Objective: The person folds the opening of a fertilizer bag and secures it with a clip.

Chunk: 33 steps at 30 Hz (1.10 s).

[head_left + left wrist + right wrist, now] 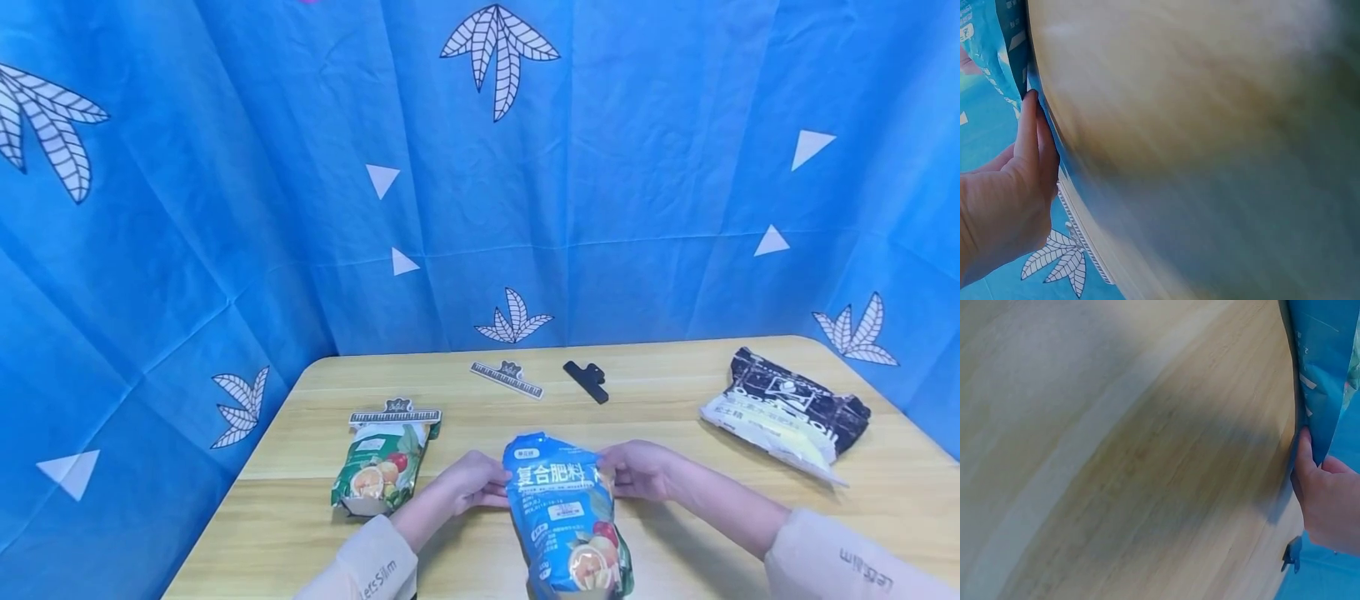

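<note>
In the head view a blue printed bag (558, 517) lies at the table's front, its top end pointing away. My left hand (468, 482) holds its left edge near the top, and my right hand (641, 471) pinches the upper right edge. The left wrist view has the left hand (1013, 187) with fingertips against the edge of the blue bag (982, 37). From the right wrist, the right hand (1332, 500) appears with a corner of the blue bag (1322, 369) between thumb and fingers. The bag's underside is hidden.
Left of the hands lies a green bag (377, 475) with a keyboard-patterned clip (396, 416) across its top. Farther back are a similar clip (507, 379) and a black clip (587, 382). A black-and-white bag (787, 414) lies at the right. Blue curtain (645, 167) surrounds the table (270, 500).
</note>
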{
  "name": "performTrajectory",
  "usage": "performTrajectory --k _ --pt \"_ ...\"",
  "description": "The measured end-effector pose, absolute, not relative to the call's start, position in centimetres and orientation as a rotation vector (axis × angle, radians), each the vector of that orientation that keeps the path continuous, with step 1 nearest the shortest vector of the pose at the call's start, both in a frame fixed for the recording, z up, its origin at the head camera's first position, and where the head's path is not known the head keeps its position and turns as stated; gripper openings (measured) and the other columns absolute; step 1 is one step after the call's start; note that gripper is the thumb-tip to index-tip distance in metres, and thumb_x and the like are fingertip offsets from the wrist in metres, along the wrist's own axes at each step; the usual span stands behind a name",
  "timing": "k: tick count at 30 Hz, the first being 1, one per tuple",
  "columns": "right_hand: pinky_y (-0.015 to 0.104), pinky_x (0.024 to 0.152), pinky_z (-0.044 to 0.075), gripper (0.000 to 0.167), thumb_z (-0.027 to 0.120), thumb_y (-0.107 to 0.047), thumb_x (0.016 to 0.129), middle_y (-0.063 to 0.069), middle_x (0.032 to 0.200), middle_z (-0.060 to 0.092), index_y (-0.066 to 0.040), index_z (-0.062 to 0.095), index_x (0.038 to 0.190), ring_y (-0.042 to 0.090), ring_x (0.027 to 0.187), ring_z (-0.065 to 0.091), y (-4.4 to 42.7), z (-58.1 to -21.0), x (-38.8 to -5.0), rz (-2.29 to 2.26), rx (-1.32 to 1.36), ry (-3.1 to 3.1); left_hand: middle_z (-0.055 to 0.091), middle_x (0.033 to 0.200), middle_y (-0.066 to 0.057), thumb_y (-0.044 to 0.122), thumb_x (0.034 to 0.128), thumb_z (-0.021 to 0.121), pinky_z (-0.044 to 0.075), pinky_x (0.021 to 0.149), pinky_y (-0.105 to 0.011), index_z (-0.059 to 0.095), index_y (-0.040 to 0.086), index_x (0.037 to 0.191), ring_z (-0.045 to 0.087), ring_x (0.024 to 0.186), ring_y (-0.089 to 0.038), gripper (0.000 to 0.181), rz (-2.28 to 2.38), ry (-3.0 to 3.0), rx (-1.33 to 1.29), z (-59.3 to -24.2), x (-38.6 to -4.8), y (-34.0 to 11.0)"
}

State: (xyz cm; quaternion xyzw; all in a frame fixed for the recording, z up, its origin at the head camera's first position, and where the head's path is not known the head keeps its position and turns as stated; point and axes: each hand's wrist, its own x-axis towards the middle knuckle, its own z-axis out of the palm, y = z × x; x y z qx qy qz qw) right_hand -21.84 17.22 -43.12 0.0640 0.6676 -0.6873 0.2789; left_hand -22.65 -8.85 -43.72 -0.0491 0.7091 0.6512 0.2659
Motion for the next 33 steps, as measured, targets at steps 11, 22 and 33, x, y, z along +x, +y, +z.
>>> performTrajectory --k 11,22,33 --pt "0.041 0.091 0.041 0.038 0.049 0.000 0.089 0.013 0.099 0.059 0.016 0.037 0.122 0.024 0.091 0.056 17.2 -42.2 -22.6 -1.872 0.111 1.763 0.061 0.082 -0.018 -0.003 0.0886 0.053 0.053 0.068 -0.033 0.050 -0.017 0.110 0.061 0.070 -0.022 0.025 1.771 1.982 -0.117 -42.9 -23.2 -9.0" --pt "0.038 0.093 0.041 0.051 0.048 -0.002 0.091 0.013 0.104 0.055 0.016 0.024 0.132 0.023 0.093 0.056 17.3 -41.0 -23.5 -1.970 0.101 1.725 0.063 0.083 -0.016 -0.001 0.0896 0.052 0.053 0.069 -0.032 0.051 -0.015 0.113 0.063 0.072 -0.021 0.027 1.823 2.026 -0.054 -41.3 -23.9 -9.1" --pt "0.036 0.090 0.043 0.035 0.049 -0.004 0.092 0.007 0.099 0.060 0.011 0.039 0.122 0.020 0.091 0.059 17.3 -38.9 -23.6 -2.027 -0.018 1.836 0.063 0.089 -0.013 0.002 0.0904 0.053 0.052 0.073 -0.031 0.055 -0.012 0.111 0.062 0.080 -0.021 0.024 1.840 2.203 0.044 -39.5 -24.1 -8.9"
